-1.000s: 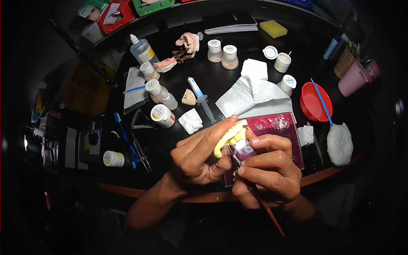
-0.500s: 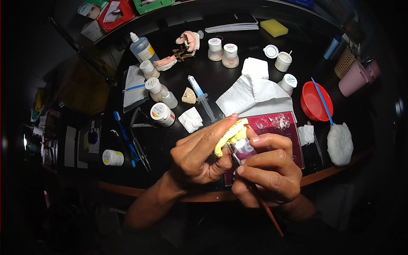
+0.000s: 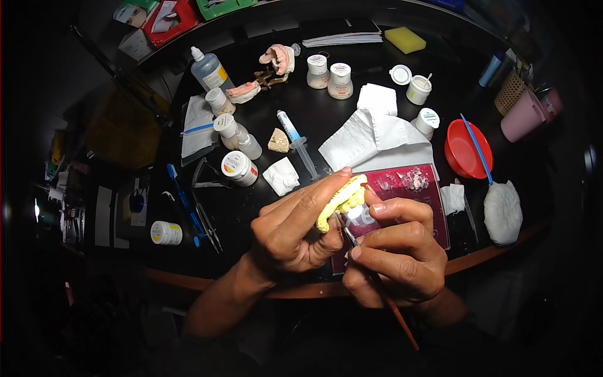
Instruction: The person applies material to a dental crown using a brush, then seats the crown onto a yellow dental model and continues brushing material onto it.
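My left hand (image 3: 290,226) grips a yellow dental piece (image 3: 339,204) between thumb and fingers, near the front edge of the desk. From the right, my right hand (image 3: 402,254) pinches a slim tool (image 3: 396,314) with a reddish-brown handle and a metal front part. The tool's tip is at the lower side of the yellow piece; whether it touches cannot be made out. Beneath both hands lies a dark red board (image 3: 433,207) with pale scraps on it.
A white cloth (image 3: 377,141) lies behind the board, with a syringe (image 3: 298,144) to its left. Several jars and bottles stand around, among them a white jar (image 3: 239,168). On the right are a red bowl (image 3: 460,151) and a white pad (image 3: 503,213).
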